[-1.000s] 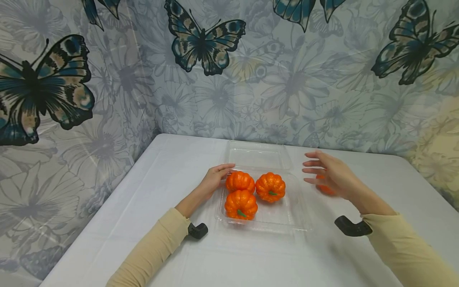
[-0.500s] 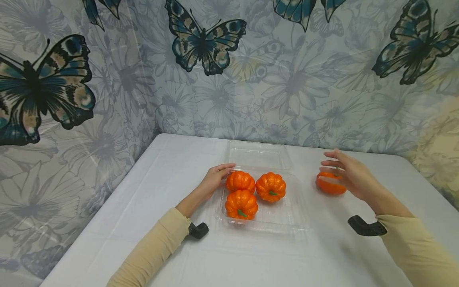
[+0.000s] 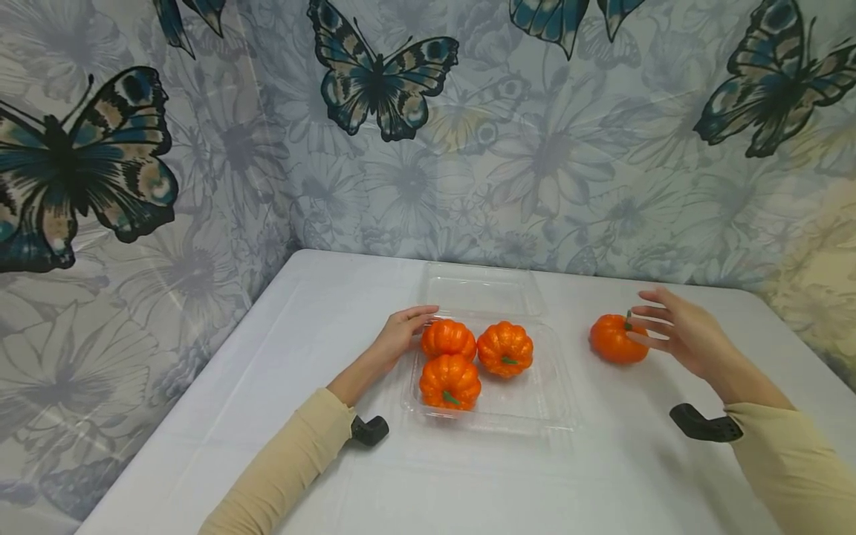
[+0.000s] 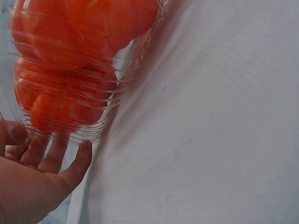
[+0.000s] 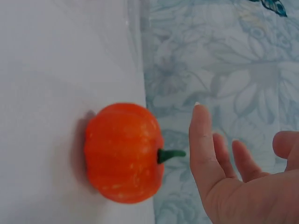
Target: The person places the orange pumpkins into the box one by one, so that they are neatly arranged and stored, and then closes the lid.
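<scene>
Three small orange pumpkins sit in a clear plastic container (image 3: 515, 417): a back left one (image 3: 448, 339), a front left one (image 3: 450, 383) and one to their right (image 3: 504, 349). My left hand (image 3: 399, 338) rests at the container's back left corner; in the left wrist view its extended fingers (image 4: 53, 156) touch the ribbed wall. Outside the container, on the right, stands another pumpkin (image 3: 615, 340) with its green stem up. Beside it, my right hand (image 3: 689, 333) hovers with fingers spread, holding nothing. The right wrist view shows a gap between that hand and the stem (image 5: 172, 155).
The container's clear lid (image 3: 483, 290) lies folded back toward the wall (image 3: 414, 193), which carries a butterfly and flower print. A white cloth covers the table (image 3: 321, 319). Each wrist bears a black device.
My right hand has moved right, away from the container and over to the near right of the lone pumpkin, which shows more now. The left hand and container have stayed put.
</scene>
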{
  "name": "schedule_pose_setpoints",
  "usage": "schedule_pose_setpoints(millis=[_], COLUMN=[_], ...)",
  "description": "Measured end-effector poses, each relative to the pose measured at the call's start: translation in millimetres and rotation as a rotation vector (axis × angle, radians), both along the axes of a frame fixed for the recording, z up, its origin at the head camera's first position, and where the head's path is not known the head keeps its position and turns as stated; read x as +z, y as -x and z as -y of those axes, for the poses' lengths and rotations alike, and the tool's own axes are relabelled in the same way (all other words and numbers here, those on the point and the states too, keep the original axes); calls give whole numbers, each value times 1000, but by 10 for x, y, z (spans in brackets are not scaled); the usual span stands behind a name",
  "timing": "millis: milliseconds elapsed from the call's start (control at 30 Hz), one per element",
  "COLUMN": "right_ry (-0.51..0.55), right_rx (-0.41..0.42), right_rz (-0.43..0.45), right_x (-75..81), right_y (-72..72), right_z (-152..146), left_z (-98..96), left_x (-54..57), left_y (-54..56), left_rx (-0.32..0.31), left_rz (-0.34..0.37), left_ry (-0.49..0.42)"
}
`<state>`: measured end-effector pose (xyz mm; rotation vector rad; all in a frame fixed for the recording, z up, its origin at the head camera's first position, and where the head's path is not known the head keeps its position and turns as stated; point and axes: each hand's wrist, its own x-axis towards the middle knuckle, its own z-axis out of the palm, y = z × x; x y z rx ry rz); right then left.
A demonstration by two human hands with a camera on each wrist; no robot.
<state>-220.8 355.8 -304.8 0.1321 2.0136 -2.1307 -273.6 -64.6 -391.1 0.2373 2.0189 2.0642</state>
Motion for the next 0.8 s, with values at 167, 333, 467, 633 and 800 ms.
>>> schedule_pose_setpoints(millis=[167, 333, 467, 633, 800], right_ry=[-31, -28, -62, -252, -393], right_rx=[-11, -39, -54, -41, 21], right_rz=[23, 49, 57, 48, 47], right_x=[-61, -132, -192, -260, -287], right_y=[13, 38, 54, 85, 108], right_z=[-122, -211, -267, -304, -322], left_z=[1, 4, 1, -5, -14], left_x=[-1, -9, -15, -4, 14], left_y=[-3, 5, 8, 9, 12], left_rx=[8, 8, 11, 10, 3], left_rz=[6, 6, 4, 2, 1], left_ry=[-3, -6, -6, 7, 16])
